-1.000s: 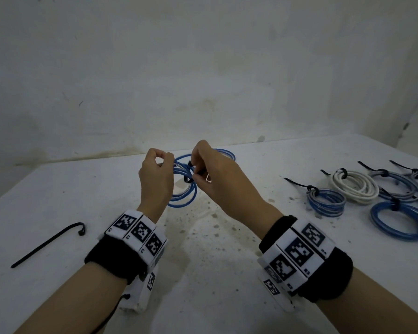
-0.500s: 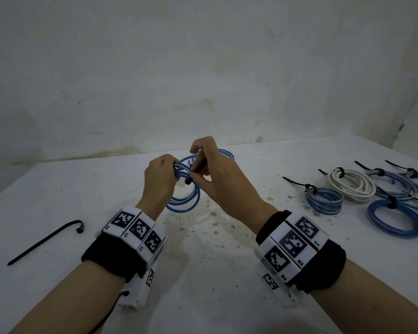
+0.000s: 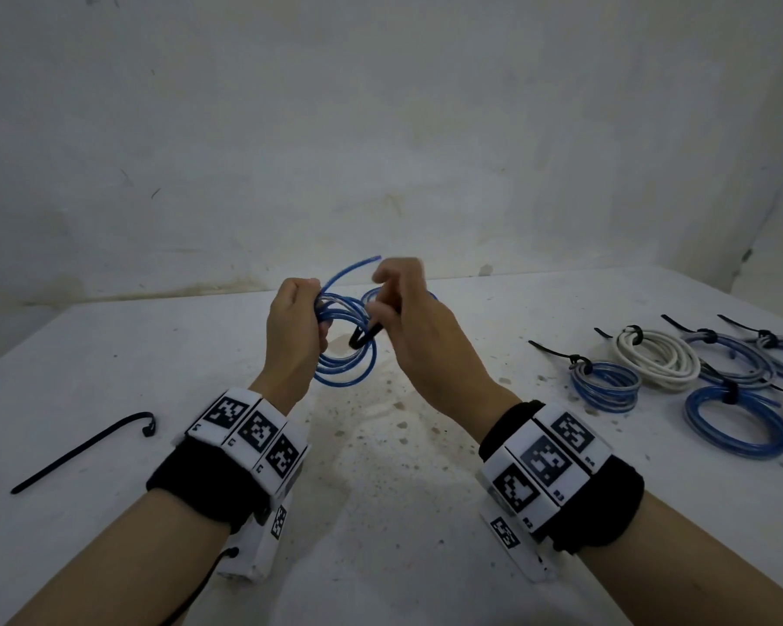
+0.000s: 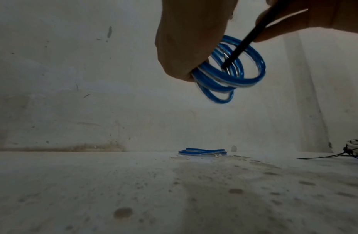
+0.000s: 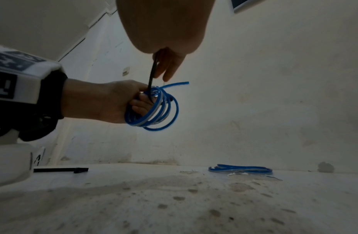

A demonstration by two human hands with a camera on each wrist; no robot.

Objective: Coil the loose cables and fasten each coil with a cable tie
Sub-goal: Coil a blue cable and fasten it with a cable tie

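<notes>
My left hand [image 3: 297,327] grips a blue cable coil [image 3: 346,343] above the white table [image 3: 380,512], fingers curled round its left side. The coil [image 4: 232,74] [image 5: 154,110] hangs in loose loops, with one free end [image 3: 356,266] sticking up. My right hand [image 3: 401,309] pinches a black cable tie [image 3: 365,337] that runs into the coil's middle. The tie [image 4: 244,45] [image 5: 152,74] shows as a thin dark strip between the right hand's fingers and the loops. Where its tip ends is hidden.
A spare black cable tie [image 3: 82,449] lies at the left. Another loose blue coil [image 5: 240,168] lies flat behind my hands near the wall. Several tied coils, blue [image 3: 606,386] and white [image 3: 656,356], lie in a group at the right.
The right hand has drawn the black tie up and to the right, so more of it shows. The coil's free end has sprung upward. The left hand keeps its grip.
</notes>
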